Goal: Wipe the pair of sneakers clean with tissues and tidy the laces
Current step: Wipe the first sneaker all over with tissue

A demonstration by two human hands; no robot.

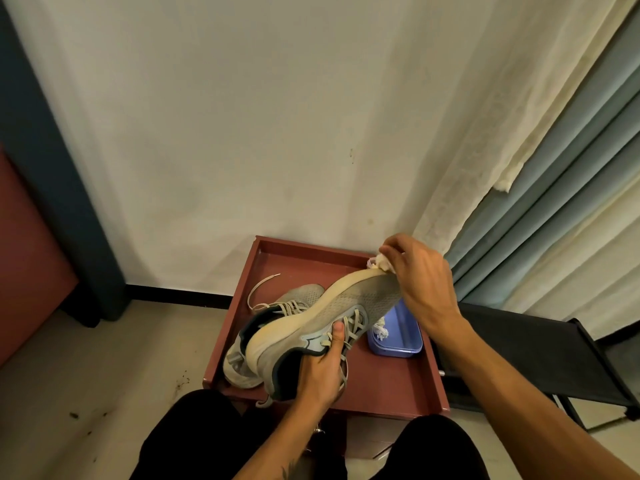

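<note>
My left hand (320, 367) grips a grey sneaker (332, 313) at its laced tongue and collar, holding it tilted on its side above the red cabinet top (391, 386), toe pointing away to the right. My right hand (419, 275) pinches a crumpled white tissue (382, 262) against the toe end of the pale sole. The second grey sneaker (294, 299) lies on the cabinet top behind and under the held one, partly hidden. One loose lace (258, 289) trails from it to the left.
A blue plastic box (401, 337) with white tissue in it stands on the cabinet top under my right wrist. A black rack (519, 355) is at the right beside curtains (540, 209). The wall is right behind. My knees are below the cabinet.
</note>
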